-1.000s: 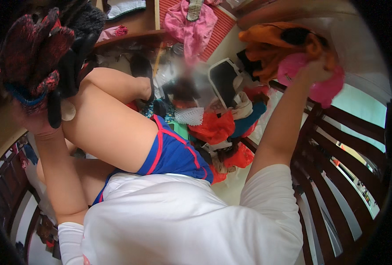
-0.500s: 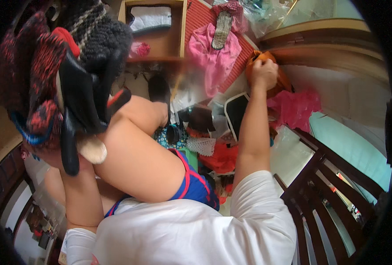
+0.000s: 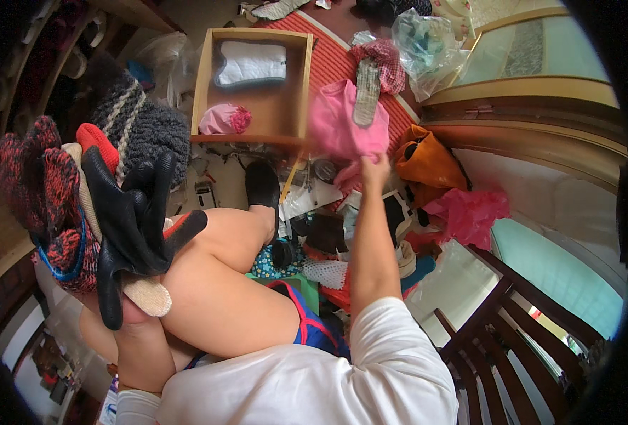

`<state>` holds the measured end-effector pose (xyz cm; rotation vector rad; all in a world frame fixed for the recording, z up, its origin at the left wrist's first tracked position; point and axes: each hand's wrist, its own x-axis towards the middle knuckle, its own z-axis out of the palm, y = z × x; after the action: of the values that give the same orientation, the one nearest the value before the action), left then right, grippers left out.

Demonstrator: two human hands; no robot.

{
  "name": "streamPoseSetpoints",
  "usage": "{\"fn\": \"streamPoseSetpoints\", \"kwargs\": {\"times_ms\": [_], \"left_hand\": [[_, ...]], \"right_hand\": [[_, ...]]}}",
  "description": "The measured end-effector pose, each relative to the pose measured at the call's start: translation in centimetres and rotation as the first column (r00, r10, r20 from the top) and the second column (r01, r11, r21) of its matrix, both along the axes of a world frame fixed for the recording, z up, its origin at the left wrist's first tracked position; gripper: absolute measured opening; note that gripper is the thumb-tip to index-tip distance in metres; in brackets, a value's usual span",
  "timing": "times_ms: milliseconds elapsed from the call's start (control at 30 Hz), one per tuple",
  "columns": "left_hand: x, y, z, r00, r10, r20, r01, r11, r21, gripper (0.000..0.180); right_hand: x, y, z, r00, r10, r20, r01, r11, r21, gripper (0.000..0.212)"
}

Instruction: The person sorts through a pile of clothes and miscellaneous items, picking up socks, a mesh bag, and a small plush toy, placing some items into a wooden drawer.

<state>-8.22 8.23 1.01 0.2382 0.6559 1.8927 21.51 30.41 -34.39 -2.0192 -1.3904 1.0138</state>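
Note:
A bundle of gloves fills my left hand [image 3: 138,319], most of which is hidden beneath it. Among them are a black coated glove [image 3: 131,212] with its fingers spread, red-and-black knitted gloves [image 3: 58,188] and a beige piece. A dark grey knitted item [image 3: 160,127] with a light stripe rises behind the bundle. My right hand [image 3: 375,170] is closed on the lower edge of a bright pink cloth [image 3: 339,127], which lies on a red ribbed mat. A grey-white insole-shaped piece [image 3: 366,95] lies across the cloth. An orange bag [image 3: 427,159] sits to the right of this hand.
A wooden drawer [image 3: 308,88] holds a white folded cloth and a small pink bundle. Clear plastic bags [image 3: 427,53] lie at the back right, near a wood-framed glass door [image 3: 519,88]. A pink plastic bag [image 3: 473,212] and a dark slatted chair [image 3: 498,326] are at my right.
My right hand has let go of the orange bag and moved left to grip the pink cloth. The glove bundle stays in my left hand. The whole view has shifted.

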Motion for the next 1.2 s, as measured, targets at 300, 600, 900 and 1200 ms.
{"fn": "streamPoseSetpoints", "kwargs": {"times_ms": [300,600,900,1200], "left_hand": [[0.5,-0.9,-0.4,0.997,0.032,0.068,-0.039,0.994,0.099,0.075],[1.1,-0.1,-0.3,0.98,0.178,0.093,-0.176,0.984,-0.028,0.068],[-0.3,1.2,-1.8,0.985,0.129,0.112,-0.123,0.991,-0.062,0.067],[-2.3,3.1,-2.8,0.984,0.145,0.1,-0.127,0.978,-0.167,0.067]], "right_hand": [[6.7,1.8,18.4,0.937,0.027,-0.347,0.183,0.811,0.557,0.017],[3.5,-0.2,17.7,0.922,0.359,-0.144,-0.254,0.844,0.473,0.024],[0.3,9.0,6.3,0.736,0.573,0.361,-0.569,0.812,-0.129,0.05],[-3.9,25.4,3.7,0.808,0.246,0.536,-0.108,0.955,-0.276,0.076]]}}
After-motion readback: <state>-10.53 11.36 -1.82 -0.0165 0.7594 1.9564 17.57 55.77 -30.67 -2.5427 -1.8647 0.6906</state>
